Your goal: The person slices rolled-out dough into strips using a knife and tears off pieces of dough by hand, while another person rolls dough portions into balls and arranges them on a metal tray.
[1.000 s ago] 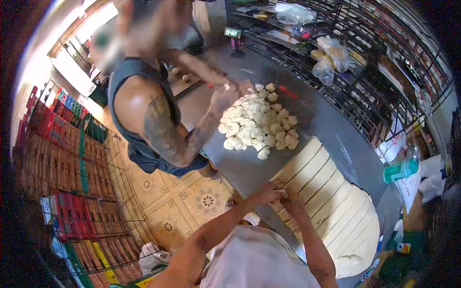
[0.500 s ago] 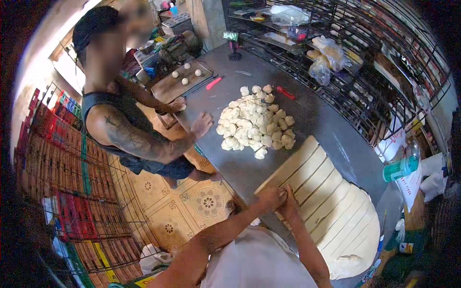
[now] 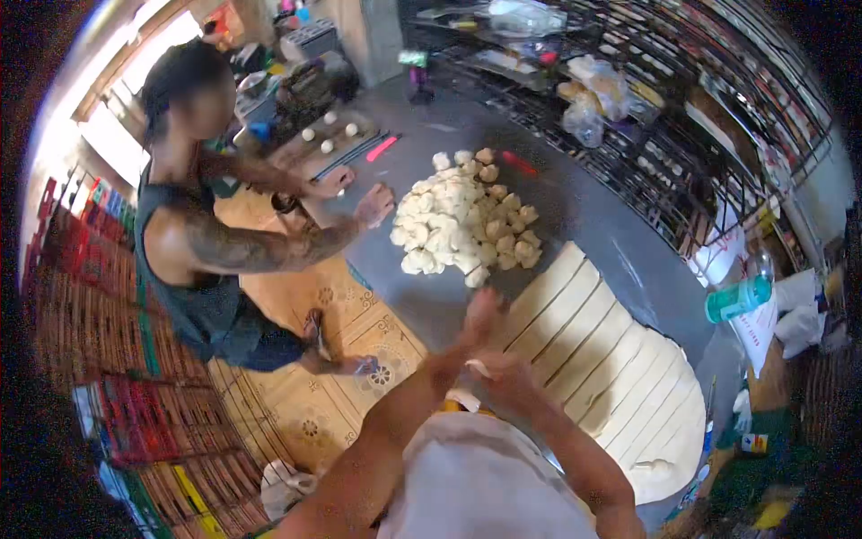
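A rolled-out dough sheet (image 3: 620,377), cut across into long strips, lies on the dark table near me. My left hand (image 3: 486,316) reaches over the table edge, between the sheet and a heap of dough pieces (image 3: 462,220). Motion smears its fingers, so I cannot see whether anything is in them. Closer to my body, my right hand (image 3: 505,375) is closed around a strip of dough (image 3: 479,366), whose pale end pokes out at the fingers. Part of that strip is hidden by my hand and forearm.
A co-worker (image 3: 202,234) stands at the left side of the table (image 3: 409,310), both hands over its edge. Beyond are a tray with dough balls (image 3: 327,145), a pink-handled tool (image 3: 382,149) and a red tool (image 3: 519,163). Wire racks (image 3: 682,189) line the right, near a green bottle (image 3: 738,300).
My hands, together at the sheet's near-left end before, have parted. The left moved forward toward the heap; the right drew back with the dough strip. The co-worker's hands shifted, and my view tilted slightly.
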Demonstrator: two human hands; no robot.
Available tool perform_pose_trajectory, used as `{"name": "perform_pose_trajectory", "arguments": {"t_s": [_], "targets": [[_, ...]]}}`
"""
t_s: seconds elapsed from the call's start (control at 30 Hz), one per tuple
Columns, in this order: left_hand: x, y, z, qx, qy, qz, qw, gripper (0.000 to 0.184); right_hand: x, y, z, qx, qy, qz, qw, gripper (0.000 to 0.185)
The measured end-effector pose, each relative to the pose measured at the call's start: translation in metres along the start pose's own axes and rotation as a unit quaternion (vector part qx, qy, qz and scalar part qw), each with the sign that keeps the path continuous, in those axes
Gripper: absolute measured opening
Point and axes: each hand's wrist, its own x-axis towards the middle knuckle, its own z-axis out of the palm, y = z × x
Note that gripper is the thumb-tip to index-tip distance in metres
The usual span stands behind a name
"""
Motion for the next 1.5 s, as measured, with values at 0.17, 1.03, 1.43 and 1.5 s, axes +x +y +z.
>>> {"name": "perform_pose_trajectory", "arguments": {"t_s": [0.17, 1.03, 1.43, 1.5], "targets": [[0.012, 0.017, -0.096, -0.129, 0.112, 0.208, 0.963, 0.053, -0.001, 0.057, -0.023, 0.476, 0.242, 0.115, 0.838, 0.030], [-0.085, 0.004, 0.042, -0.053, -0.089, -0.073, 0.992, 0.045, -0.046, 0.170, -0.004, -0.044, 0.100, 0.104, 0.989, 0.053], [-0.031, 0.003, -0.025, -0.062, -0.029, -0.006, 0.998, 0.036, -0.009, 0.026, 0.007, -0.351, 0.004, 0.069, 0.934, 0.021], [0.001, 0.010, -0.020, -0.048, 0.049, 0.030, 0.997, 0.034, 0.005, -0.026, 0.018, -0.341, -0.016, 0.036, 0.939, 0.017]]}}
